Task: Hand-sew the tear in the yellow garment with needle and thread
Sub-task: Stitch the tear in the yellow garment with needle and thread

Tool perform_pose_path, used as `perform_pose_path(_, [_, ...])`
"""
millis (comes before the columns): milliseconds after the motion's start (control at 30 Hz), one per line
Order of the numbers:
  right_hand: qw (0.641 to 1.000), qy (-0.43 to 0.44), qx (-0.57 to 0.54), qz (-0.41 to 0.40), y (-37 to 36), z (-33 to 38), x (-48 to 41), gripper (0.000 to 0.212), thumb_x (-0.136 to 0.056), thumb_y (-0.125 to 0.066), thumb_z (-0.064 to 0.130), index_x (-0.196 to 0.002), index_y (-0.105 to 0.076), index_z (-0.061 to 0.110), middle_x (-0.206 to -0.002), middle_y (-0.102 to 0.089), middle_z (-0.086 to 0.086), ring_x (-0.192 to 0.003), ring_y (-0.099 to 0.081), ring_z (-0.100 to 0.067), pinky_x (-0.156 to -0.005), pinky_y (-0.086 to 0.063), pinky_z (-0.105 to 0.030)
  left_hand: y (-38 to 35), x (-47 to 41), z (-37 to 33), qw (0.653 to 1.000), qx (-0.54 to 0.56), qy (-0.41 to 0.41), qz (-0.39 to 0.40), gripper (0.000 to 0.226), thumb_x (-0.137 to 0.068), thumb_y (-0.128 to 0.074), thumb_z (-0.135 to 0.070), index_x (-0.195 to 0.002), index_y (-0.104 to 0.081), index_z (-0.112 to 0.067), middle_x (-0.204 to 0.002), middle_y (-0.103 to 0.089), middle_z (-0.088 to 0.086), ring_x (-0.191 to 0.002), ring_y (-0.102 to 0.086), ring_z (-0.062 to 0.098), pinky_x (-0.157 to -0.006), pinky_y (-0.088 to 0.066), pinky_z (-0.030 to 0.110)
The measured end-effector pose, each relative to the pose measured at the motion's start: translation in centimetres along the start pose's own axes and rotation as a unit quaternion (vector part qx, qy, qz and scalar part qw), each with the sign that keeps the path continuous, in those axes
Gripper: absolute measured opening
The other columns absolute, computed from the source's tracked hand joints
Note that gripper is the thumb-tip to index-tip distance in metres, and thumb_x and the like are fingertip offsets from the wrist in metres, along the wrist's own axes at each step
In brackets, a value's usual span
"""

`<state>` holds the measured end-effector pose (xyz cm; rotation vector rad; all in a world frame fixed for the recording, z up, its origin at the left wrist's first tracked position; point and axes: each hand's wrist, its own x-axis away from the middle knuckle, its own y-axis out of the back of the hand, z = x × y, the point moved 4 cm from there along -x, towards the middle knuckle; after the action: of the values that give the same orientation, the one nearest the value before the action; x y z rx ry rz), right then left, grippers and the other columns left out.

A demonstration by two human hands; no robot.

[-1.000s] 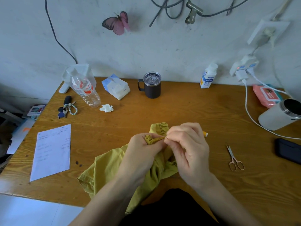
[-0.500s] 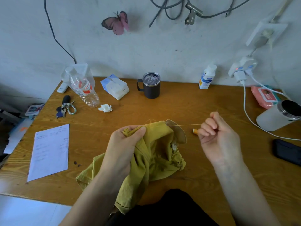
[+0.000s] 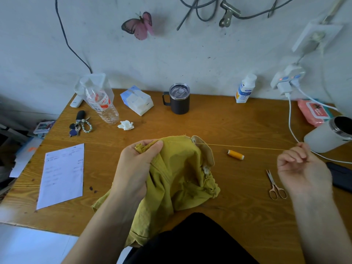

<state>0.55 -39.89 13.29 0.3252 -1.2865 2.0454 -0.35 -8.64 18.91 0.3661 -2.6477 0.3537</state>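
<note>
Though thread [image 3: 238,146] taut, needle indistinct.

I see the yellow garment [image 3: 179,168] bunched in a crumpled heap at the near edge of the table [image 3: 228,126]. Its top fold is gripped in the left hand [image 3: 137,168], and a pale lining patch is turned out on its right. 1 taut yellow thread [image 3: 247,147] runs from that top edge to the right hand [image 3: 301,168], which pinches it. I can't make out the needle. The orange spool [image 3: 235,154] lies on its side just under the thread.
</note>
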Motion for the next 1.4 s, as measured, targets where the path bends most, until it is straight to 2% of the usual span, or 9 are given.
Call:
perform_pose_path(267, [0.999, 0.026, -0.012, -0.018, 1.3, 1.4, -0.3, 0.027, -0.100, -0.034, 0.022, -0.081, -0.052, 0.019, -0.053, -0.041, 0.011, -0.042, -0.037, 0.000, -0.045, -0.032, -0.010, 0.2, -0.1, -0.2, 1.000, -0.007, -0.007, -0.010, 0.028, -0.085, -0.065, -0.010, -0.062, -0.077, -0.019, -0.071, -0.075, 0.008, -0.065, -0.073, 0.019, -0.053, -0.056, 0.024])
perform_pose_path(867, [0.998, 0.017, -0.011, -0.061, 2.5, 0.8, -2.0, 0.022, -0.100, -0.034, 0.021, -0.087, -0.053, 0.019, -0.053, -0.041, 0.010, -0.043, -0.036, -0.002, -0.046, -0.032, -0.011, 0.6, -0.2, -0.5, 1.000, -0.014, 0.000, -0.023, 0.027, -0.082, -0.067, -0.011, -0.059, -0.077, -0.021, -0.067, -0.075, 0.005, -0.062, -0.072, 0.016, -0.051, -0.055, 0.022])
perform_pose_path(967, [0.998, 0.014, 0.029, -0.046, 1.9, -0.1, -1.6, 0.018, -0.099, -0.039, 0.021, -0.090, -0.055, 0.018, -0.054, -0.039, 0.010, -0.042, -0.035, -0.003, -0.044, -0.032, -0.013, 0.4, -0.2, -0.4, 1.000, -0.015, 0.014, -0.015, 0.027, -0.082, -0.068, -0.011, -0.058, -0.076, -0.021, -0.067, -0.075, 0.005, -0.062, -0.073, 0.017, -0.051, -0.055, 0.023])
perform_pose_path(1100, [0.986, 0.003, 0.159, 0.045, -0.2, -2.3, 0.5, 0.016, -0.097, -0.043, 0.018, -0.090, -0.057, 0.015, -0.054, -0.038, 0.009, -0.044, -0.034, -0.004, -0.042, -0.031, -0.015, -0.2, 0.1, -0.1, 0.999, -0.020, 0.027, 0.004, 0.024, -0.081, -0.068, -0.010, -0.060, -0.077, -0.019, -0.068, -0.075, 0.008, -0.062, -0.073, 0.019, -0.051, -0.055, 0.024])
perform_pose_path(1167, [0.960, 0.017, 0.246, 0.132, -1.9, -3.7, 2.5, 0.021, -0.098, -0.041, 0.016, -0.086, -0.057, 0.013, -0.053, -0.039, 0.008, -0.045, -0.034, -0.005, -0.041, -0.032, -0.016, -0.6, 0.2, 0.0, 0.999, -0.024, 0.026, 0.012, 0.023, -0.082, -0.068, -0.010, -0.062, -0.077, -0.018, -0.069, -0.075, 0.010, -0.062, -0.073, 0.020, -0.052, -0.055, 0.025])
perform_pose_path(1233, [0.910, 0.055, 0.338, 0.233, -3.7, -5.3, 4.8, 0.024, -0.098, -0.039, 0.013, -0.083, -0.057, 0.012, -0.051, -0.041, 0.008, -0.044, -0.035, -0.006, -0.041, -0.034, -0.016, -0.7, 0.4, 0.1, 0.999, -0.032, 0.026, 0.014, 0.024, -0.082, -0.067, -0.010, -0.062, -0.077, -0.019, -0.069, -0.074, 0.010, -0.062, -0.073, 0.020, -0.052, -0.055, 0.025])
perform_pose_path(1333, [0.774, 0.151, 0.500, 0.358, -5.9, -7.4, 7.9, 0.021, -0.097, -0.040, 0.009, -0.088, -0.059, 0.016, -0.053, -0.046, 0.009, -0.048, -0.039, -0.005, -0.045, -0.037, -0.018, -0.9, 0.6, 0.2, 0.999, -0.038, 0.023, 0.030, 0.022, -0.083, -0.067, -0.009, -0.065, -0.077, -0.017, -0.072, -0.075, 0.012, -0.065, -0.073, 0.023, -0.054, -0.056, 0.026])
perform_pose_path(1400, [0.684, 0.207, 0.556, 0.424, -7.0, -8.5, 9.7, 0.016, -0.097, -0.044, 0.014, -0.092, -0.058, 0.019, -0.056, -0.049, 0.010, -0.049, -0.043, -0.004, -0.045, -0.039, -0.021, -1.1, 0.8, 0.2, 0.998, -0.035, 0.025, 0.045, 0.020, -0.083, -0.067, -0.009, -0.068, -0.077, -0.015, -0.074, -0.075, 0.013, -0.066, -0.073, 0.024, -0.055, -0.056, 0.026])
